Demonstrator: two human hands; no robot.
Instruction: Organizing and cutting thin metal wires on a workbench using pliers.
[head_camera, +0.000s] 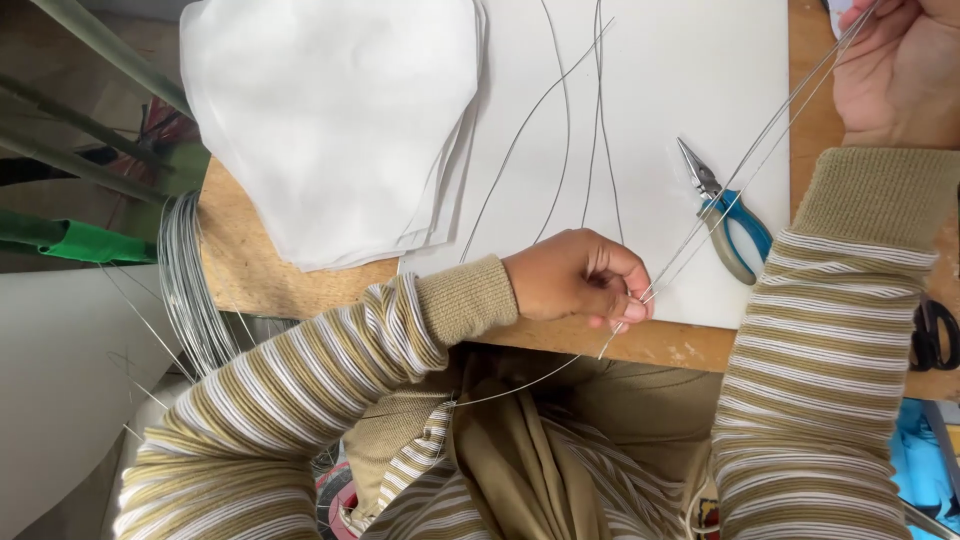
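A craft workshop is indicated: a worn wooden table (300, 290), a wire coil (190, 290) at nine o'clock, white fabric pieces (330, 120) at eleven, and pliers (725, 215) at two o'clock.

Sleeves (300, 390) striped olive, tan and white, cuffs plain khaki. Pliers (728, 215) with blue and grey handles, right of centre. Wires (745, 165) silver-grey. Fabric stack (330, 120) white, upper left. Board (690, 90) white on a brown wooden table (245, 270). Green tape (85, 242) at left edge.
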